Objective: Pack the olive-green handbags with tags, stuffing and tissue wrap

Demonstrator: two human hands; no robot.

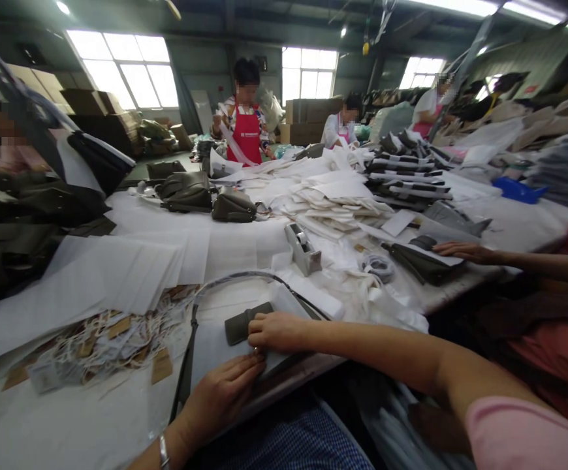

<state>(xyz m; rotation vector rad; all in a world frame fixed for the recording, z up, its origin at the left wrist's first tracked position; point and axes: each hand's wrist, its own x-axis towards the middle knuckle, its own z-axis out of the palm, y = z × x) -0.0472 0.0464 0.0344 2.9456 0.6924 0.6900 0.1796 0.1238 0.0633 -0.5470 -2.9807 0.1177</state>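
A white paper-wrapped bag [215, 339] with a grey strap [186, 365] looped around it lies at the table's near edge. A grey-green flap [242, 321] shows on top of it. My right hand [277, 331] rests on the flap's right end with fingers curled, pinching at the wrap. My left hand [225, 388] lies lower on the white wrap, fingers pressed flat against its near edge. A silver bangle [163, 450] is on my left wrist.
Brown hang tags with strings [102, 339] lie left of the bag. A tape dispenser [303, 248], stacked white sheets [333, 202] and grey-green handbags [186, 192] sit farther back. A neighbour's hand [463, 251] rests on a bag at right. Other people work behind the table.
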